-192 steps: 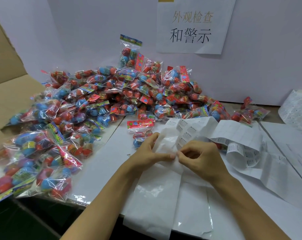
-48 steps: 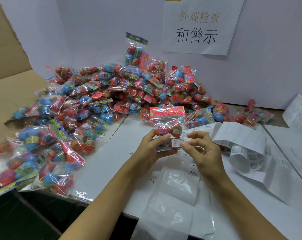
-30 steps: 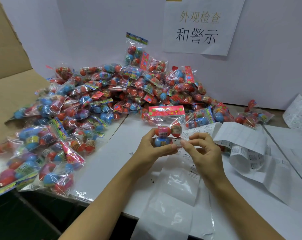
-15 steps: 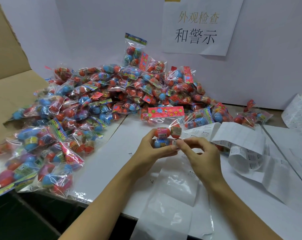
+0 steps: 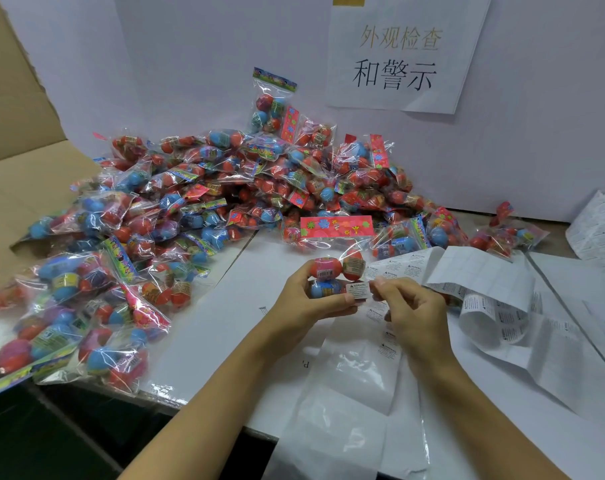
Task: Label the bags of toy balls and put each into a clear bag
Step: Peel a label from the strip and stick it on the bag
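White label (image 5: 359,290) is pinched by both hands' fingers (image 5: 380,284) on a bag of balls (image 5: 334,268); a pile of bags (image 5: 225,188) lies behind, label sheets (image 5: 484,282) to the right.

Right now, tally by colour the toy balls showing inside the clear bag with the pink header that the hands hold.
Red plastic toy balls: 2
Blue plastic toy ball: 1
Total: 3 showing in the clear pink-headed bag; the white paper warning label may hide another.
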The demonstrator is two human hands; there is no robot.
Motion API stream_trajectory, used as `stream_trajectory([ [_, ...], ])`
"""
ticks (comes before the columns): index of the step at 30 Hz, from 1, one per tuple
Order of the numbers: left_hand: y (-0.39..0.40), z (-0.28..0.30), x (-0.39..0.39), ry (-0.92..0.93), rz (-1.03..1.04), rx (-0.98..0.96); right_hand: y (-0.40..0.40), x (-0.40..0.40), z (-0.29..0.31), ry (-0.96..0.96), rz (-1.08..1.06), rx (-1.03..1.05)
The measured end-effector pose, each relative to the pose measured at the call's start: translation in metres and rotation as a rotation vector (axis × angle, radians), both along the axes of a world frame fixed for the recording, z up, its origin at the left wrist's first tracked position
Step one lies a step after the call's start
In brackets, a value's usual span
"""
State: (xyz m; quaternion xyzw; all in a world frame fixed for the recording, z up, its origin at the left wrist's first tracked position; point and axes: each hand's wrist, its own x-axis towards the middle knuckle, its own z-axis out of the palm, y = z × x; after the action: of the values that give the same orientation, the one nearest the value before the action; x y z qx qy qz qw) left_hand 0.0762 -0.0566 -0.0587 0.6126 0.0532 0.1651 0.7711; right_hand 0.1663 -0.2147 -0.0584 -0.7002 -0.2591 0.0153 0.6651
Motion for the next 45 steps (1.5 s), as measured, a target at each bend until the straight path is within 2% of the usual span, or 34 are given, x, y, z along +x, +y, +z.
stream_trajectory([
  [4, 0.001, 0.000, 0.000, -0.008, -0.010, 0.005, 0.000, -0.006, 0.003, -0.116, 0.012, -0.015],
  [9, 0.002, 0.001, 0.001, -0.001, -0.017, -0.043, -0.001, -0.001, 0.001, -0.060, 0.006, -0.006],
  [17, 0.004, 0.004, 0.001, 0.009, -0.022, -0.103, -0.002, -0.005, 0.004, -0.193, 0.075, -0.058],
  [27, 0.003, 0.006, 0.000, 0.024, -0.013, -0.112, -0.003, -0.007, 0.004, -0.191, 0.071, -0.050],
  [36, 0.000, 0.002, -0.002, 0.003, -0.014, -0.023, -0.001, -0.008, 0.005, -0.152, -0.013, -0.038],
  [41, 0.001, 0.003, -0.002, 0.018, -0.013, -0.003, -0.002, -0.010, 0.006, -0.181, 0.028, -0.066],
  [45, 0.002, 0.004, -0.001, 0.033, 0.000, -0.058, -0.003, -0.010, 0.007, -0.193, 0.073, -0.065],
])
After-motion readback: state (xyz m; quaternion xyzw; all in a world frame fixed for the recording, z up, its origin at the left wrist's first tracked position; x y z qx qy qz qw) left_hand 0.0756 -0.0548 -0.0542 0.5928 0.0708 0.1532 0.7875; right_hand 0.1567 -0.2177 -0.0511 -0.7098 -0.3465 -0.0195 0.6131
